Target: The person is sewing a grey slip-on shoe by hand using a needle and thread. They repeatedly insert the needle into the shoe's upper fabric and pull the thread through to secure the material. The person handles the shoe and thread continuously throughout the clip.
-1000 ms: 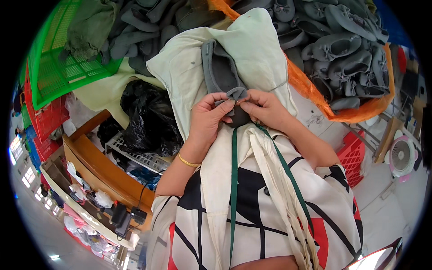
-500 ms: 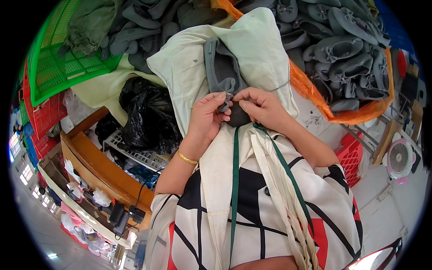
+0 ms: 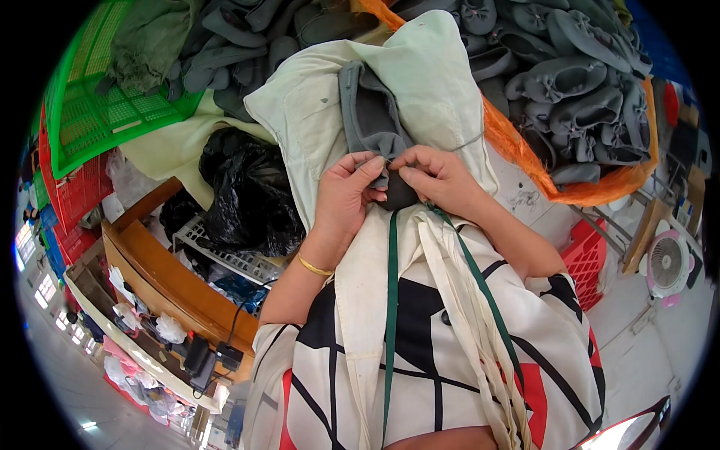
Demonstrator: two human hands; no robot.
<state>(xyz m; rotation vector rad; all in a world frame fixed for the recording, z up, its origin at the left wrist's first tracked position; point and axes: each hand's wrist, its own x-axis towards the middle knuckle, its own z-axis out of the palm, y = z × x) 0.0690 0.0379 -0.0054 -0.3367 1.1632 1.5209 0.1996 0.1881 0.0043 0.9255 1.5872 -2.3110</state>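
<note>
A grey fabric slip-on shoe (image 3: 369, 105) lies on a pale cloth-covered cushion (image 3: 439, 82) in front of me, its heel pointing away and its dark toe close to my body. My left hand (image 3: 346, 191) pinches gathered grey fabric at the shoe's front between thumb and fingers. Right beside it, my right hand (image 3: 439, 178) is closed in a pinch at the same spot. Whatever sits in the right fingertips is too small to make out. A thin dark line, like thread, curves over the cushion beside the right hand.
An orange sack (image 3: 525, 161) full of grey shoes with bows stands at the right, and more grey shoes (image 3: 236, 30) are heaped at the back left. To the left are a green crate (image 3: 112, 112), a black plastic bag (image 3: 244, 195) and a wooden drawer (image 3: 169, 262). A fan (image 3: 666, 262) stands far right.
The bunched grey fabric at the shoe's front has shifted and lies flatter against the opening. Both hands stay close together, with only small finger movements.
</note>
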